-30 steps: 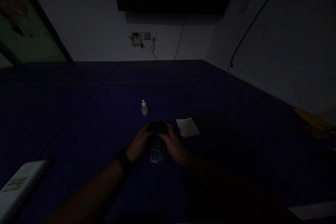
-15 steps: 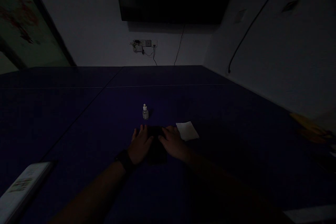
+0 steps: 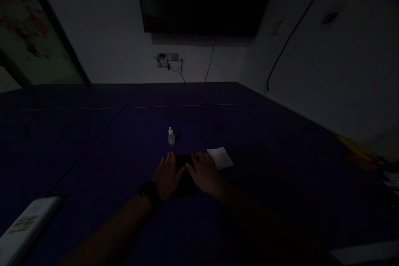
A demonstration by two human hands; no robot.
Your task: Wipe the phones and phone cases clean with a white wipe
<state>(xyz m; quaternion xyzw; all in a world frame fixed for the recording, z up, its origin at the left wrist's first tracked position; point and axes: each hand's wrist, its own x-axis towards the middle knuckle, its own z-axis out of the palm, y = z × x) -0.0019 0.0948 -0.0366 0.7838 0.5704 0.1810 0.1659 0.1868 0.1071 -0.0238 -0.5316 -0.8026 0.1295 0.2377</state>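
Note:
A dark, flat, rectangular thing, shaped like a phone or small tablet (image 3: 186, 189), lies on the blue tabletop (image 3: 199, 228); the dim light hides its details. My left hand (image 3: 165, 176) rests along its left side, fingers stretched forward, thumb over the surface. On the right side lies my right hand (image 3: 205, 172), fingers extended and thumb reaching inward, almost meeting the other thumb. A small clear dropper bottle (image 3: 171, 137) with a white top stands upright just beyond my left fingertips. Beside my right fingers lies a folded white cloth or tissue (image 3: 220, 158).
At the lower left is a white box (image 3: 29, 220) with printing on top. Yellow cloth-like items (image 3: 358, 149) lie at the far right edge. Past the table, a large screen (image 3: 205, 0) hangs above wall sockets (image 3: 170, 57) with cables. I wear a dark wristband (image 3: 149, 192).
The whole view has shifted slightly, with the scene sitting a little lower. Both thumbs have moved slightly inward over the dark thing, closer together. The bottle and white cloth stay in place.

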